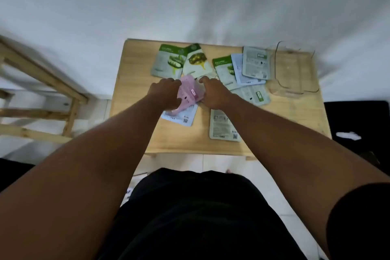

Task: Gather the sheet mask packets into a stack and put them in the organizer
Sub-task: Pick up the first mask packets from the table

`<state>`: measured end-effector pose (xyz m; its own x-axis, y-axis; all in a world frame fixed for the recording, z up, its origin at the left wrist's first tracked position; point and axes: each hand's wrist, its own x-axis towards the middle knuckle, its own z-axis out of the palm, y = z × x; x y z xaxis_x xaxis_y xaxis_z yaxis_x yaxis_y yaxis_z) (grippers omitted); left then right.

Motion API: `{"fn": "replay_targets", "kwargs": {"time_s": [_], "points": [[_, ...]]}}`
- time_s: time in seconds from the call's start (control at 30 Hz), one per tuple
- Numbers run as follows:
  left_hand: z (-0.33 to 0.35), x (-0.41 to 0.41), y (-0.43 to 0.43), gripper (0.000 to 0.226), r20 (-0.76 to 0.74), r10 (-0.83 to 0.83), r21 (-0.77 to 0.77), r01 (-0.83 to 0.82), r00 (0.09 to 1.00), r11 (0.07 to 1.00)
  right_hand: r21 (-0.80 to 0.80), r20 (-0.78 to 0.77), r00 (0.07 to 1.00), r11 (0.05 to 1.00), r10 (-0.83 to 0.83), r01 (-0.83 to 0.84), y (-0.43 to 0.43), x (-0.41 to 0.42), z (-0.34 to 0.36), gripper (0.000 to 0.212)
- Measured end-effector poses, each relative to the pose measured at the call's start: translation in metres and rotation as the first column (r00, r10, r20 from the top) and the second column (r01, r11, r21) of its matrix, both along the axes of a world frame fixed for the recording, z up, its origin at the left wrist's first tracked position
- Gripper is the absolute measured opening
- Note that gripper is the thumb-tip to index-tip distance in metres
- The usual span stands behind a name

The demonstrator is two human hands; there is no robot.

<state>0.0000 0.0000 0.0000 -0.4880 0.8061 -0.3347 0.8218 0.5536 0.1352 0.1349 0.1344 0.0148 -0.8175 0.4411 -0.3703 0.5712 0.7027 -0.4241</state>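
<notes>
Several sheet mask packets lie scattered on a small wooden table [179,139]. My left hand [166,93] and my right hand [213,93] both grip a pink packet [190,93], lifted a little at the table's middle. A pale blue packet [181,116] lies under it. Two green packets [168,61] [196,60] sit at the back left. A fan of green, blue and grey packets [255,62] lies at the back right, and a grey packet [223,126] rests near the front. The clear organizer [295,67] stands at the table's back right corner.
A wooden frame [42,95] stands to the left of the table. A dark object [356,120] with a white scrap on it sits to the right. A white wall rises behind the table. My dark clothing fills the bottom of the view.
</notes>
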Motion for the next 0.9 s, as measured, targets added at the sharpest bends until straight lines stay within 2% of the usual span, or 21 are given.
{"fn": "replay_targets", "kwargs": {"time_s": [0.13, 0.23, 0.4, 0.53, 0.67, 0.77, 0.83, 0.9], "points": [[-0.023, 0.008, -0.005, 0.078, 0.08, 0.005, -0.132, 0.006, 0.997, 0.991, 0.01, 0.051, 0.999, 1.0, 0.0, -0.001, -0.009, -0.002, -0.019, 0.059], [-0.041, 0.012, -0.011, 0.087, 0.114, 0.021, -0.123, -0.006, 0.993, 0.992, 0.044, 0.081, 0.997, 0.999, 0.004, -0.007, -0.016, -0.004, -0.032, 0.048], [-0.05, 0.016, -0.011, 0.08, 0.111, 0.006, -0.09, 0.004, 0.994, 0.996, 0.063, 0.087, 0.995, 0.997, -0.043, 0.038, -0.015, -0.007, -0.05, 0.041], [-0.052, 0.017, -0.008, 0.065, 0.095, 0.009, -0.1, 0.001, 0.995, 0.995, -0.116, 0.074, 0.974, 0.968, -0.216, 0.224, -0.011, -0.008, -0.037, 0.031], [-0.044, 0.022, -0.007, 0.044, 0.101, 0.036, -0.021, -0.034, 0.994, 0.999, -0.293, -0.061, 0.878, 0.849, -0.476, 0.44, -0.007, -0.006, -0.032, 0.043], [-0.033, 0.025, -0.011, 0.032, 0.197, 0.156, 0.164, -0.189, 0.968, 0.968, -0.425, -0.115, 0.753, 0.717, -0.648, 0.553, -0.004, -0.011, -0.032, 0.035], [-0.02, 0.023, -0.013, 0.032, 0.273, 0.241, 0.253, -0.312, 0.931, 0.916, -0.532, -0.131, 0.671, 0.623, -0.73, 0.573, -0.002, -0.014, -0.03, 0.032], [-0.008, 0.019, -0.013, 0.027, 0.312, 0.296, 0.322, -0.393, 0.903, 0.861, -0.596, -0.132, 0.631, 0.57, -0.764, 0.566, 0.006, -0.017, -0.04, 0.018]]}}
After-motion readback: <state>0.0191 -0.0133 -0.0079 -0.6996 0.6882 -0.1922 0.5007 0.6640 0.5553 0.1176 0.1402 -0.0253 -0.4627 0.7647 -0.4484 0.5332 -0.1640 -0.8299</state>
